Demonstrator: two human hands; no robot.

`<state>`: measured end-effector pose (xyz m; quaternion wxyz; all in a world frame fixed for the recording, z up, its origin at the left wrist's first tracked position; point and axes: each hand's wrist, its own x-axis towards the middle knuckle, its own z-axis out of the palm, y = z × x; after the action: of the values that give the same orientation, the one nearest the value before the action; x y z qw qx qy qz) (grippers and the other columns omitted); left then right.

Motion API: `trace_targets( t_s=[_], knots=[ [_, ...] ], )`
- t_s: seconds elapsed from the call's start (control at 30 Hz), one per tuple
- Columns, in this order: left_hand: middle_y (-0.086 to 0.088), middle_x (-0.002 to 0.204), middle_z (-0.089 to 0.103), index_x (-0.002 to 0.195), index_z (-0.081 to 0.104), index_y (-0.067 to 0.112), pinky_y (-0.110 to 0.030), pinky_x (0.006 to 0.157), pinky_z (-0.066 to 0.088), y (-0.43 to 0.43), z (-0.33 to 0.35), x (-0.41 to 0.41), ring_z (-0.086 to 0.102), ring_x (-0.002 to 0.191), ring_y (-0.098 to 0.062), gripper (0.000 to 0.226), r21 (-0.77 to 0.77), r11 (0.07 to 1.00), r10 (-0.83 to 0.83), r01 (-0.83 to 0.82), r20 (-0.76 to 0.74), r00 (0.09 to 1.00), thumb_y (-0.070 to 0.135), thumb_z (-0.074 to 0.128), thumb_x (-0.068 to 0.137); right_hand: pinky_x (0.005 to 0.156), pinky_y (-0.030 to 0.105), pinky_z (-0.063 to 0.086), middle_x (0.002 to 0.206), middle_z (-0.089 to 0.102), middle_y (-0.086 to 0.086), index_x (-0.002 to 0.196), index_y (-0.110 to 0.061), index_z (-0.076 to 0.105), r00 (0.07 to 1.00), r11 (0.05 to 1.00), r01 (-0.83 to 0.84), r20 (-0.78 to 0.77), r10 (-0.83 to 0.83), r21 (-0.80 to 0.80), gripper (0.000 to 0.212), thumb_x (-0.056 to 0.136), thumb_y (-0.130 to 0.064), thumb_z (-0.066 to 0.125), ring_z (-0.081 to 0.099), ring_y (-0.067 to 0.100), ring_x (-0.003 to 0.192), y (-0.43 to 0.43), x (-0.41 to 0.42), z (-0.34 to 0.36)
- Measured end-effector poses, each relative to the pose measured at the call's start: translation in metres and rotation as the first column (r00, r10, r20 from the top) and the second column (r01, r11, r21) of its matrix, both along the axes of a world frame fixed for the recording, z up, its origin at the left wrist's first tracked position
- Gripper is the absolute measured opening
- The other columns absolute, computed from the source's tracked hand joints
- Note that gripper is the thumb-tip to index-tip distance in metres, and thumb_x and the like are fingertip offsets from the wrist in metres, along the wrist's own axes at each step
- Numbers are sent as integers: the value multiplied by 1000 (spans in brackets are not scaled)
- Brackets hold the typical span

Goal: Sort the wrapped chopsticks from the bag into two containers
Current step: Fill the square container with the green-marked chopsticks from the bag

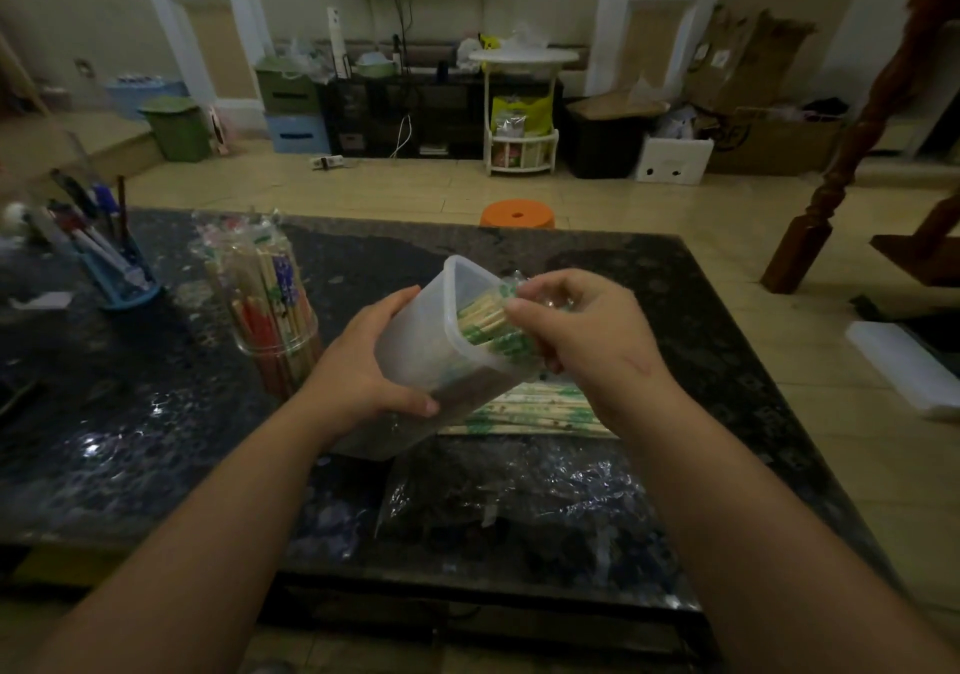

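Our left hand (363, 369) wraps the tilted tub (415, 346); our right hand (582, 346) pinches the green chopsticks (485, 328) at its mouth, 3 o'clock side. Loosen that pinch — they may slide out onto the table (156, 413).

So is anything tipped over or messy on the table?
Only a little. The white tub is tilted, but the left hand grips it while the right hand holds green-wrapped chopsticks at its mouth. A loose pile lies on the table under it, by the crumpled clear bag. Nothing looks spilled or broken.
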<state>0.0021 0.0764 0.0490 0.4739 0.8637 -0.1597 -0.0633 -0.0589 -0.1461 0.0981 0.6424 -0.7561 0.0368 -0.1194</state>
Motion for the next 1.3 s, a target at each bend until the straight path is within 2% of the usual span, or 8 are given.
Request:
trace_targets(
  t_s=[0.1, 0.2, 0.37, 0.73, 0.9, 1.03, 1.2, 1.3],
  knots=[
    [16, 145, 39, 144, 32, 50, -43, 104, 40, 0, -1, 1, 41, 131, -14, 122, -8, 1000, 7, -7, 6, 1000, 48, 85, 34, 57, 19, 50, 94, 68, -2, 94, -17, 69, 997, 999, 31, 75, -29, -23, 16, 81, -24, 76, 65, 10, 79, 2, 0, -1],
    [14, 146, 39, 147, 33, 45, -44, 104, 40, 0, -3, 1, 41, 130, -15, 125, -10, 1000, 29, -29, 9, 1000, 48, 85, 34, 54, 24, 50, 78, 63, 7, 87, -9, 66, 984, 995, 44, 171, -59, 90, 8, 88, -4, 61, 58, 11, 62, 0, 0, 4],
    [12, 147, 40, 148, 34, 45, -50, 108, 40, 1, -4, 3, 42, 131, -16, 125, -25, 999, 38, -37, 13, 999, 47, 86, 34, 62, 19, 54, 79, 65, -10, 79, -26, 71, 990, 976, -18, 135, 48, -218, 21, 86, -7, 69, 60, -3, 68, 4, 0, 0],
    [13, 146, 41, 149, 33, 45, -50, 108, 40, 0, -5, 5, 43, 130, -15, 126, -7, 1000, 28, -28, 35, 999, 48, 86, 34, 66, 15, 39, 88, 58, -18, 97, -25, 76, 986, 885, 35, 158, 45, -465, 12, 90, -22, 67, 50, -4, 73, 6, 8, -9],
    [12, 147, 40, 149, 33, 44, -51, 109, 40, 0, -6, 5, 42, 131, -16, 127, -20, 999, 41, -41, 39, 998, 49, 86, 34, 75, 37, 58, 90, 65, -12, 94, -26, 73, 988, 947, 16, 148, 33, -322, 9, 91, -25, 65, 61, 4, 80, 2, 5, -5],
    [11, 148, 39, 149, 33, 44, -53, 109, 40, 3, -9, 7, 42, 133, -16, 125, -84, 993, 83, -81, 20, 996, 49, 88, 36, 69, 46, 55, 81, 65, 1, 86, -20, 66, 983, 961, 142, 151, -107, -239, 13, 91, -19, 55, 62, 22, 76, -4, 6, -6],
    [12, 148, 42, 147, 36, 45, -55, 108, 41, 5, -12, 9, 44, 133, -17, 124, -121, 985, 124, -120, 24, 992, 49, 90, 35, 56, 37, 49, 68, 64, 9, 81, -3, 61, 979, 911, -112, -200, 33, -398, 16, 90, -14, 54, 59, 25, 60, -24, 14, -22],
    [11, 148, 42, 146, 36, 47, -56, 107, 41, 5, -12, 9, 44, 132, -18, 123, -119, 986, 122, -118, 25, 992, 49, 90, 36, 52, 29, 51, 69, 68, 10, 86, -6, 62, 813, 798, -465, -542, 213, -383, 13, 94, -8, 52, 63, 20, 55, -27, 9, -29]
  ],
)
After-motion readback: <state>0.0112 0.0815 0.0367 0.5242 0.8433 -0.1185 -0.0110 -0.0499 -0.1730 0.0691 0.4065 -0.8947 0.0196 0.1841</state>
